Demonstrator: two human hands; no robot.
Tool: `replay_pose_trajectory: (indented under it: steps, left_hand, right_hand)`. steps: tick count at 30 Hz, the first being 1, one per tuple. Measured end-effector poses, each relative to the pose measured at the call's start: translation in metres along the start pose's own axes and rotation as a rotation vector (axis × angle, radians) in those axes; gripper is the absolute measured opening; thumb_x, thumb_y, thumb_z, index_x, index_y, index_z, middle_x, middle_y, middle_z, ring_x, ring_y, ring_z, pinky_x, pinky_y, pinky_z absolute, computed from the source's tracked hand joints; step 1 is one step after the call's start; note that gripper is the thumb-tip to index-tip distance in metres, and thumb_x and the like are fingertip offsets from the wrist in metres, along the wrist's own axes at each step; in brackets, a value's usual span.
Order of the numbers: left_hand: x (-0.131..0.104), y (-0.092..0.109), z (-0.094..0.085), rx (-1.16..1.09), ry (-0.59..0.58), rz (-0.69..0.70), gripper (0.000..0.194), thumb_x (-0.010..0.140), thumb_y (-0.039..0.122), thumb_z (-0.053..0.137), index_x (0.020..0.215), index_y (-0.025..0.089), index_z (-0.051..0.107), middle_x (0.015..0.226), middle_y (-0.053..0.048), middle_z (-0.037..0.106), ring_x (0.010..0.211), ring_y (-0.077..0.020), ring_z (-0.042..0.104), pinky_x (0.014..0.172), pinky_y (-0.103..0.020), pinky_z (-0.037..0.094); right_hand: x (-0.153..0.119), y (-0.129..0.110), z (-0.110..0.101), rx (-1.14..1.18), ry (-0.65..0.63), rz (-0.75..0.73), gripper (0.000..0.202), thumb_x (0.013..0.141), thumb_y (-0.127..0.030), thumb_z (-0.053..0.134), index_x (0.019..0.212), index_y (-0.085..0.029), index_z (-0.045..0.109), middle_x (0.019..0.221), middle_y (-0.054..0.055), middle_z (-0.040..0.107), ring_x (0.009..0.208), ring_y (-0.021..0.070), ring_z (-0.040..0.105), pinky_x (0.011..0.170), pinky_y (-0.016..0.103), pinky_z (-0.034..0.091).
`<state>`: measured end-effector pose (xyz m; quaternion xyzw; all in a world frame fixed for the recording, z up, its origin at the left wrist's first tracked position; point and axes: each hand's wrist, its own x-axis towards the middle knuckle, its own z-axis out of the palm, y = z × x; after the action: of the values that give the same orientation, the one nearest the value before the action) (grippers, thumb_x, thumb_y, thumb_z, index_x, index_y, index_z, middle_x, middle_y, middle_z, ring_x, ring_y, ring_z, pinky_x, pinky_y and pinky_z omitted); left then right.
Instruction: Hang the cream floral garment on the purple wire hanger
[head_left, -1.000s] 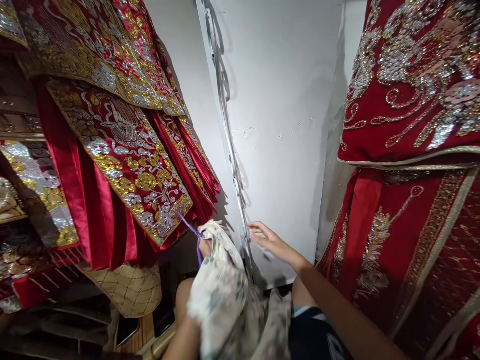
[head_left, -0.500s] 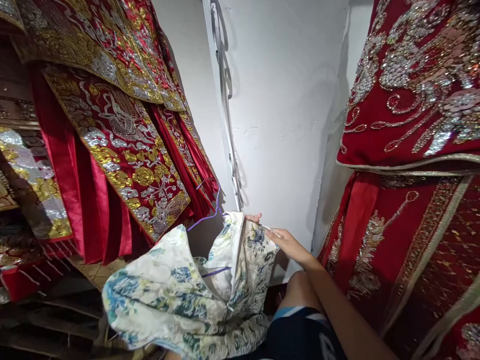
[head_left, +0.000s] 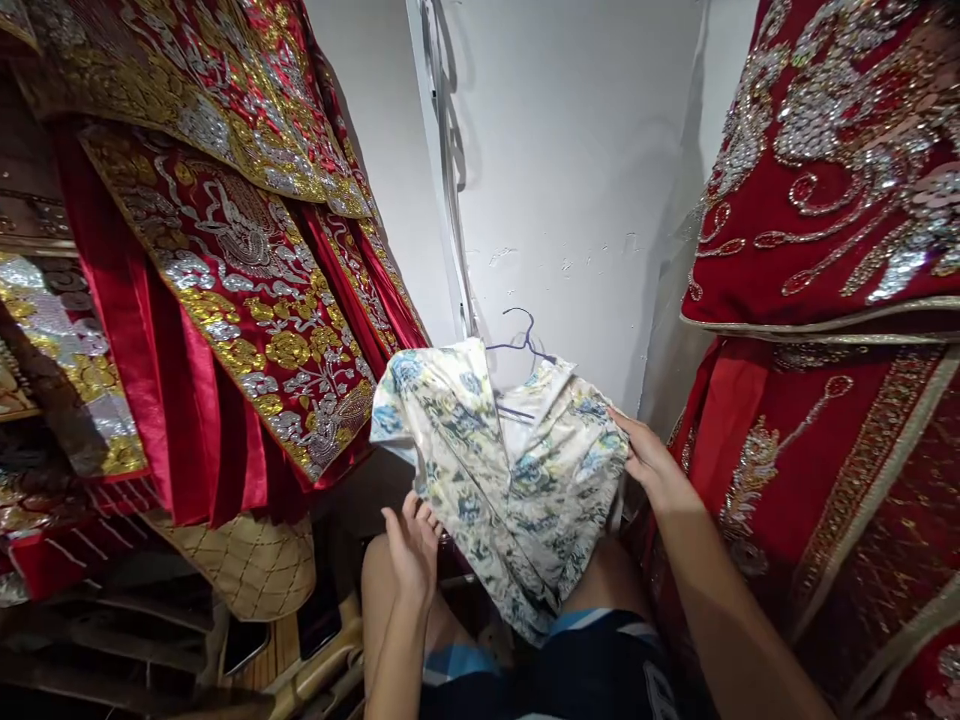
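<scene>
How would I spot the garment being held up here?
Look at the white wall between the racks of red embroidered robes. In front of it both hands hold a floral dress on a purple hanger. It alone is pale, printed with blue flowers, without sequins.

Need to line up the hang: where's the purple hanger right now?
Head view, centre: the purple hanger pokes out of the floral garment's collar against the white wall, between the left hand and right hand.

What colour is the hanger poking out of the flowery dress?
Purple: the hanger hook shows above the dress, in the head view.
</scene>
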<state>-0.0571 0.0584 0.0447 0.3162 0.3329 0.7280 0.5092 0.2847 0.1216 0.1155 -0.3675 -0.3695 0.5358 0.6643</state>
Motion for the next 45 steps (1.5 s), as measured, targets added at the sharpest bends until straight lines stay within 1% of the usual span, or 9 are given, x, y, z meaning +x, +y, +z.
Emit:
replay_pose_trajectory:
  steps: [6, 12, 18, 19, 23, 25, 37, 41, 45]
  left_hand:
    - [-0.007, -0.025, 0.007, 0.3, 0.017, -0.009, 0.065, 0.07, 0.05, 0.078, 0.124, 0.017, 0.062, 0.133, -0.014, 0.062, 0.135, -0.0307, 0.048, 0.112, -0.039, 0.037]
    - [-0.027, -0.057, -0.017, 0.378, 0.179, -0.082, 0.067, 0.067, 0.038, 0.085, 0.124, 0.013, 0.061, 0.135, -0.018, 0.06, 0.131, -0.0337, 0.052, 0.113, -0.045, 0.038]
    - [-0.05, -0.064, -0.025, 0.378, 0.173, -0.169, 0.059, 0.063, 0.035, 0.087, 0.114, 0.012, 0.068, 0.124, -0.018, 0.067, 0.126, -0.0351, 0.057, 0.108, -0.046, 0.044]
    - [-0.052, -0.062, -0.024, 0.397, 0.173, -0.173, 0.059, 0.063, 0.034, 0.087, 0.114, 0.012, 0.068, 0.123, -0.018, 0.068, 0.126, -0.0353, 0.056, 0.108, -0.046, 0.044]
    - [-0.053, -0.058, -0.023, 0.424, 0.083, -0.152, 0.061, 0.06, 0.035, 0.088, 0.113, 0.011, 0.07, 0.123, -0.017, 0.068, 0.125, -0.0359, 0.057, 0.11, -0.046, 0.041]
    - [-0.054, -0.059, -0.025, 0.411, 0.051, -0.105, 0.065, 0.059, 0.036, 0.088, 0.115, 0.012, 0.069, 0.125, -0.016, 0.067, 0.126, -0.0351, 0.057, 0.112, -0.046, 0.039]
    - [-0.057, -0.059, -0.043, 0.436, 0.294, -0.116, 0.068, 0.067, 0.041, 0.083, 0.124, 0.016, 0.057, 0.13, -0.018, 0.06, 0.128, -0.0352, 0.053, 0.108, -0.048, 0.042]
    - [-0.065, -0.057, -0.046, 0.759, 0.553, 0.307, 0.074, 0.073, 0.047, 0.076, 0.134, 0.02, 0.042, 0.141, -0.02, 0.045, 0.135, -0.035, 0.042, 0.11, -0.049, 0.037]
    - [-0.07, -0.065, -0.028, 1.005, 0.313, 0.651, 0.047, 0.078, 0.037, 0.07, 0.119, 0.02, 0.054, 0.127, -0.016, 0.049, 0.129, -0.034, 0.044, 0.111, -0.049, 0.032]
  right_hand:
    - [0.003, 0.006, 0.047, -0.078, 0.038, 0.032, 0.021, 0.07, -0.034, 0.078, 0.072, -0.018, 0.066, 0.054, -0.002, 0.059, 0.035, 0.0072, 0.039, 0.032, 0.021, 0.03]
    - [-0.016, 0.022, 0.032, -0.237, 0.087, 0.01, 0.038, 0.07, -0.044, 0.077, 0.097, -0.018, 0.067, 0.101, 0.008, 0.07, 0.046, 0.0095, 0.047, 0.041, 0.026, 0.04]
    - [-0.063, 0.091, 0.036, -0.463, 0.709, -0.513, 0.054, 0.073, -0.047, 0.067, 0.117, -0.018, 0.052, 0.122, 0.012, 0.056, 0.101, 0.0238, 0.057, 0.082, 0.034, 0.047]
    - [-0.074, 0.109, 0.044, -0.49, 0.668, -0.475, 0.045, 0.077, -0.048, 0.063, 0.11, -0.019, 0.054, 0.112, 0.011, 0.06, 0.096, 0.0234, 0.057, 0.08, 0.034, 0.046]
    - [-0.099, 0.172, 0.081, -0.649, -0.107, -0.092, 0.035, 0.087, -0.055, 0.049, 0.074, -0.023, 0.053, 0.07, 0.001, 0.058, 0.067, 0.0191, 0.056, 0.064, 0.03, 0.043]
    - [-0.096, 0.188, 0.095, -0.671, -0.254, -0.016, 0.039, 0.088, -0.057, 0.046, 0.067, -0.024, 0.046, 0.06, -0.003, 0.052, 0.06, 0.0172, 0.052, 0.06, 0.029, 0.04]
    - [-0.091, 0.182, 0.103, -0.291, -0.348, 0.258, 0.046, 0.077, -0.065, 0.053, 0.06, -0.023, 0.044, 0.05, -0.003, 0.049, 0.039, 0.0099, 0.038, 0.041, 0.024, 0.023]
    - [-0.1, 0.176, 0.102, -0.275, -0.356, 0.282, 0.041, 0.076, -0.058, 0.059, 0.059, -0.021, 0.052, 0.047, -0.002, 0.052, 0.037, 0.009, 0.036, 0.04, 0.024, 0.021]
    - [-0.108, 0.17, 0.106, -0.292, -0.439, 0.272, 0.041, 0.076, -0.057, 0.058, 0.058, -0.019, 0.058, 0.042, -0.001, 0.054, 0.034, 0.0079, 0.034, 0.04, 0.023, 0.021]
